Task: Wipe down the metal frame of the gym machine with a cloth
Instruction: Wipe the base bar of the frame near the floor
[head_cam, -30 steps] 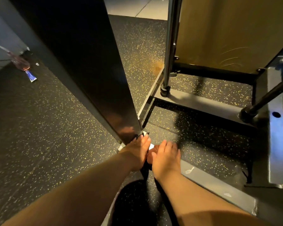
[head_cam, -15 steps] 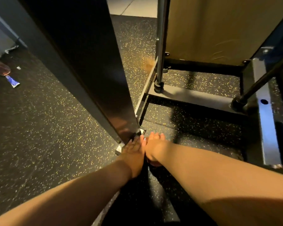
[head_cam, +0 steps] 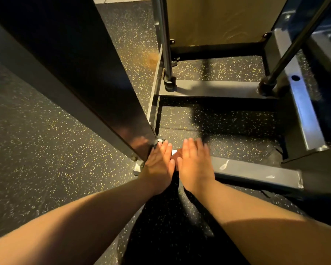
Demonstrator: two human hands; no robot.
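The gym machine's dark metal upright [head_cam: 96,88] slants down to a corner of the base frame. A grey base bar [head_cam: 256,172] runs right from that corner. My left hand [head_cam: 158,165] lies flat with straight fingers at the foot of the upright. Beside it, my right hand [head_cam: 194,165] presses flat on the near end of the base bar, slightly blurred. Between the two hands shows a small white patch of cloth [head_cam: 174,152]; most of it is hidden under the hands.
A crossbar [head_cam: 214,88] with two chrome guide rods [head_cam: 164,41] stands behind, in front of a tan panel [head_cam: 218,20]. A grey side rail [head_cam: 304,111] runs along the right. Speckled black rubber floor [head_cam: 46,150] spreads to the left.
My right hand has shifted right and flattened on the base bar, uncovering a bit of white cloth. The left hand stays at the upright's foot. The view has swung left.
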